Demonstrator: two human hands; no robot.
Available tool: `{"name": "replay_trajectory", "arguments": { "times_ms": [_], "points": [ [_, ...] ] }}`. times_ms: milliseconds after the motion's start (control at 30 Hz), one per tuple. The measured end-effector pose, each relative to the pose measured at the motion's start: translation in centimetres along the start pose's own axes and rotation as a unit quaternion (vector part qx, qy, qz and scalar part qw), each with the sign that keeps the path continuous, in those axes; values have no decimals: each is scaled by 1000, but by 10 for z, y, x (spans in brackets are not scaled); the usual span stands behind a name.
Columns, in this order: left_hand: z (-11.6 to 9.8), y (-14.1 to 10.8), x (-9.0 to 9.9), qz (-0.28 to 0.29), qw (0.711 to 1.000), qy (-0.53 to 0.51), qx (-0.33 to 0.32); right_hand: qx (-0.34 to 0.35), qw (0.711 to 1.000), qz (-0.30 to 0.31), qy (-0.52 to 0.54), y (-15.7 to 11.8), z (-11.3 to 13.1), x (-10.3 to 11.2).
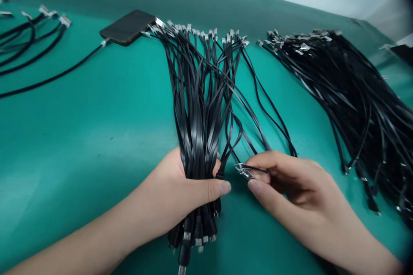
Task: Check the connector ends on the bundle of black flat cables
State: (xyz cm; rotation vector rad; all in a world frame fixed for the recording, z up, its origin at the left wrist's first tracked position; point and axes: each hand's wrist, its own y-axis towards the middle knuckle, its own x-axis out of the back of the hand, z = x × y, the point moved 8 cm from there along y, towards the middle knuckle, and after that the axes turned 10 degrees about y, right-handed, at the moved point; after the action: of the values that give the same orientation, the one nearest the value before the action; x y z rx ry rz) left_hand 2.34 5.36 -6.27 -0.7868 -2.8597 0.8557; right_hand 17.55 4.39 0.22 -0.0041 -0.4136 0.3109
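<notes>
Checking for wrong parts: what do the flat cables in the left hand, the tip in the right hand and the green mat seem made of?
The flat cables look like glossy black plastic, sheen running along their bends. The tip looks like bright metal, glinting silver. The mat looks like smooth teal rubber or vinyl, softly shiny; I cannot tell which.

Worn on the head, the one camera faces forward and down (quite close) at the left hand [174,193], right hand [300,193] and green tabletop [80,137].

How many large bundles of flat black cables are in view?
2: one bundle of flat black cables gripped in the left hand, the other bundle lying on the green mat at the right, running out of view, so part of it may be hidden.
</notes>
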Motion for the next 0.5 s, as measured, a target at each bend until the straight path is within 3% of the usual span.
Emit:
{"name": "replay_trajectory", "arguments": {
  "times_ms": [500],
  "points": [
    [6, -2, 4, -35, 999, 0, 20, 29, 998, 8, -62, 2, 4, -10]
  ]
}}
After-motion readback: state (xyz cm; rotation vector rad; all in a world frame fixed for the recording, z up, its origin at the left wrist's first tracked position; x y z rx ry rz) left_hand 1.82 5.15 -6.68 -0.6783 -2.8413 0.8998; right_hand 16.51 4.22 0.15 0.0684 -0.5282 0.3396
